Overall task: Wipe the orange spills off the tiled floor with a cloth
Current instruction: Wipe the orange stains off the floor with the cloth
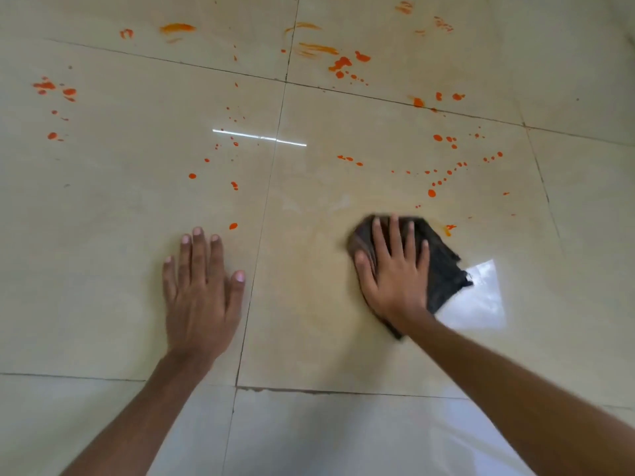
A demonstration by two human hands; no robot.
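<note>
My right hand (395, 273) presses flat, fingers spread, on a dark crumpled cloth (443, 269) lying on the beige tiled floor (309, 321). My left hand (201, 293) rests flat on the floor, fingers straight, holding nothing. Orange spills dot the tiles beyond both hands: a drop (233, 226) just past my left fingertips, a smudge (449, 229) right of the cloth, a trail of drops (446, 173) farther out, and bigger splashes (340, 65) and smears (177, 28) at the far side. Around the cloth the tile shows a faint yellowish film.
Dark grout lines (261, 228) divide the large glossy tiles. A bright window reflection (481, 297) lies right of the cloth, and a thin light streak (259, 137) reflects farther out. More orange blots (55, 89) sit at the far left.
</note>
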